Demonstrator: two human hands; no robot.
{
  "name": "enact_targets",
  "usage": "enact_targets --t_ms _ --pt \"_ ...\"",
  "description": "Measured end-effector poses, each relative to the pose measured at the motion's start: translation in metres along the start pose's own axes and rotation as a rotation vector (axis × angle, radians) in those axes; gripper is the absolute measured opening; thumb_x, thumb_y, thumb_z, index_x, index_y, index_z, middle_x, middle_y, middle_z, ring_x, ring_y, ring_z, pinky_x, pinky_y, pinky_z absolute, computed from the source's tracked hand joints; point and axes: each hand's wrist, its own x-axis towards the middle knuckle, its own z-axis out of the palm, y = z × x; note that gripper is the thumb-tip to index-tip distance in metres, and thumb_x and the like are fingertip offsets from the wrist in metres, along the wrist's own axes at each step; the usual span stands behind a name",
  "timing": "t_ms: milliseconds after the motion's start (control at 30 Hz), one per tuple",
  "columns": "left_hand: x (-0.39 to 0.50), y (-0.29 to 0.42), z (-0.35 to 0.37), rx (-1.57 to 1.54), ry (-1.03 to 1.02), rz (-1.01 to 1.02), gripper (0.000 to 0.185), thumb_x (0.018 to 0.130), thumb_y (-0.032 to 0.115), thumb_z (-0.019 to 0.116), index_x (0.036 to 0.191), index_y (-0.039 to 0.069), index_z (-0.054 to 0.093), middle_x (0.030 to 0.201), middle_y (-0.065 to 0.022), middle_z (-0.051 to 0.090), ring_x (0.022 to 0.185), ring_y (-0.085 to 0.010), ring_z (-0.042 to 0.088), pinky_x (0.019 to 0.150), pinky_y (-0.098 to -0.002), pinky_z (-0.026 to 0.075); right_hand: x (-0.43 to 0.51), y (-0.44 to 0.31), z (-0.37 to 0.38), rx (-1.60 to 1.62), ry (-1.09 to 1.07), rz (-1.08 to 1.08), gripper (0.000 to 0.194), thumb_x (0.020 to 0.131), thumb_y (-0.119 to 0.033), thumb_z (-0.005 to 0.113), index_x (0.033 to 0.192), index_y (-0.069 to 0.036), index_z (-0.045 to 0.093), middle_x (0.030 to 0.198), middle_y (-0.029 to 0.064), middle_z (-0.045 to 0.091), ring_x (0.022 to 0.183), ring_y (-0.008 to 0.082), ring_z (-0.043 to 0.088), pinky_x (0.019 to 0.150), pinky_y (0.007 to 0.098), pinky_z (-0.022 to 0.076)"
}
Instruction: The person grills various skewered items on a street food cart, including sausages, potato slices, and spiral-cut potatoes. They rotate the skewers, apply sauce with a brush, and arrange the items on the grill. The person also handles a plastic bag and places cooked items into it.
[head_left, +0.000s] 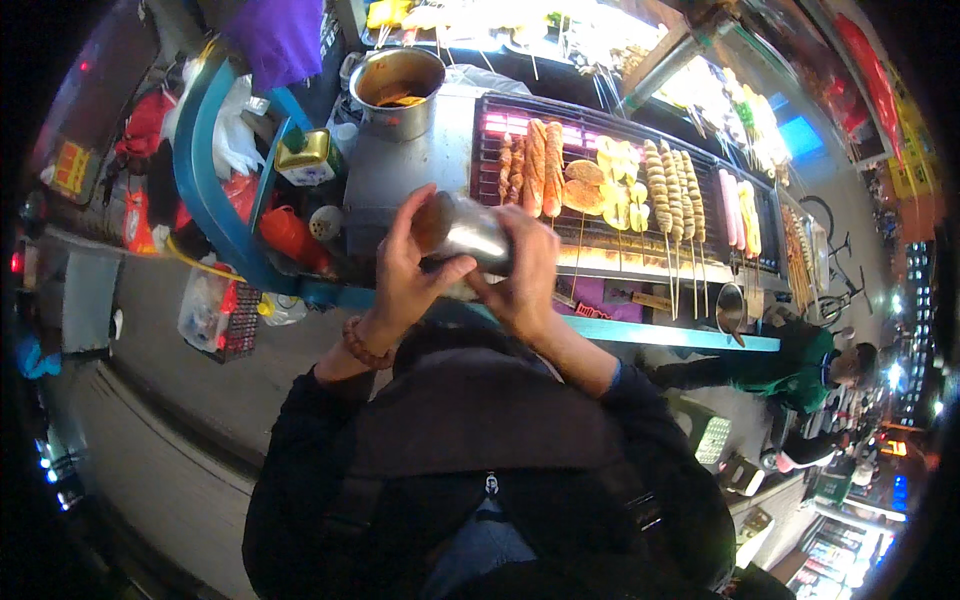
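Both hands hold a shiny metal canister (476, 234) tilted sideways above the front edge of the cart. My left hand (412, 262) grips its darker, brownish end, and my right hand (529, 262) wraps around the other end. Just beyond my right hand is a grill (592, 135) with skewered food: sausages (535, 166), round brown patties (583, 196), yellow pieces (615, 184) and spiral-cut skewers (658, 187). Behind my left hand is a flat metal plate (409, 169), on which a steel pot (397, 94) with brown contents stands.
A square tin (306, 157), a red plastic bottle (289, 234) and a perforated shaker lid (325, 223) stand at the left, inside the blue cart frame (196, 180). A metal cup (730, 307) is at the right front edge. A person in green (802, 367) is farther right.
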Motion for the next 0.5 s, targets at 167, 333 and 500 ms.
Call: enact_targets --t_ms 167,333,500 --pt "0.029 0.019 -0.036 0.433 0.214 0.180 0.093 0.074 0.013 0.092 0.151 0.005 0.040 0.143 -0.0135 0.053 0.128 -0.0256 0.056 0.106 -0.0393 0.048 0.004 -0.017 0.005 0.119 -0.016 -0.006 0.088 0.073 -0.023 0.090 0.145 -0.001 0.044 0.136 0.0219 0.057 0.125 0.0403 0.055 0.107 0.0493 0.0414" --pt "0.085 0.023 -0.075 0.973 0.376 0.154 0.091 0.076 0.037 0.089 0.149 0.010 0.040 0.128 -0.0263 0.064 0.110 -0.0391 0.068 0.093 -0.0475 0.055 -0.034 0.016 -0.037 0.070 0.151 0.154 0.052 0.080 -0.010 0.083 0.126 -0.004 0.060 0.116 0.0161 0.064 0.099 0.0314 0.064 0.084 0.0389 0.0527" --pt "0.098 -0.002 -0.070 1.160 0.375 -0.002 0.100 0.075 0.048 0.086 0.153 0.015 0.033 0.113 -0.0289 0.070 0.104 -0.0487 0.067 0.089 -0.0536 0.053 -0.074 0.050 -0.070 0.069 0.228 0.531 0.042 0.083 -0.005 0.079 0.122 -0.004 0.063 0.101 0.0085 0.064 0.081 0.0185 0.058 0.075 0.0311 0.0511"
